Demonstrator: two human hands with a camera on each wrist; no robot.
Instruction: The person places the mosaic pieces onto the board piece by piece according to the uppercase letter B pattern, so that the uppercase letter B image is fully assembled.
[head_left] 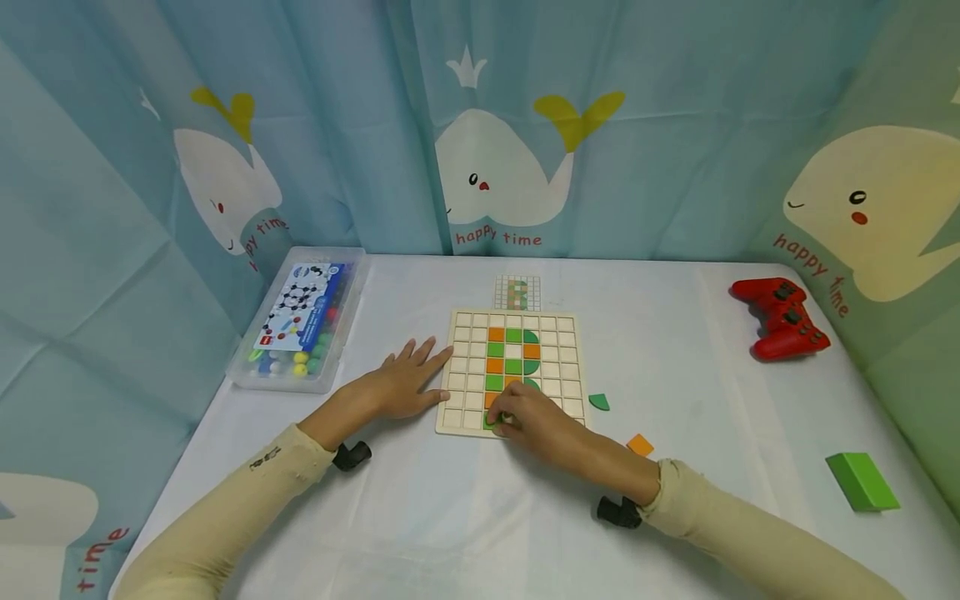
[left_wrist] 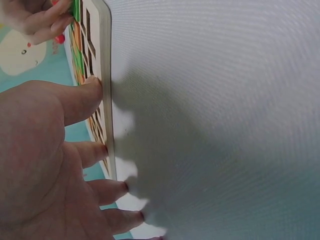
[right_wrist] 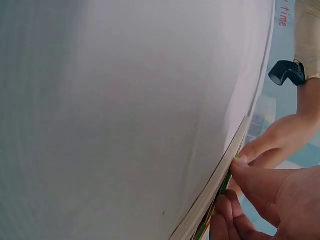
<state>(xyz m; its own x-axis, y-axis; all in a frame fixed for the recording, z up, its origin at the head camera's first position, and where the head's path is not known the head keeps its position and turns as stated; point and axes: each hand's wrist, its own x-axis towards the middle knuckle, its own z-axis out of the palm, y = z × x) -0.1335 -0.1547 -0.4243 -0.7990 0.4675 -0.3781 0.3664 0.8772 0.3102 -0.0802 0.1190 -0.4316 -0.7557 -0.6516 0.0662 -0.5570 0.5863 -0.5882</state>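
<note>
A square wooden grid board [head_left: 460, 367] lies at the middle of the table, with orange and green tiles set in its middle columns. My left hand [head_left: 411, 383] rests at the board's left edge; its thumb and fingers are spread and touch the wooden rim [left_wrist: 106, 55]. Over the board's near edge, my right hand [head_left: 536, 421] has curled fingers and pinches a small green tile [right_wrist: 226, 181], which the fingers mostly cover. Right of the board lie a loose green quarter-round tile [head_left: 599, 402] and an orange square tile [head_left: 640, 444].
A printed pattern card [head_left: 517, 292] lies just behind the board. At the back left is a clear plastic case [head_left: 300, 321] of colored balls. A red game controller [head_left: 780, 319] and a green block [head_left: 862, 482] are on the right. Patterned curtains surround the table.
</note>
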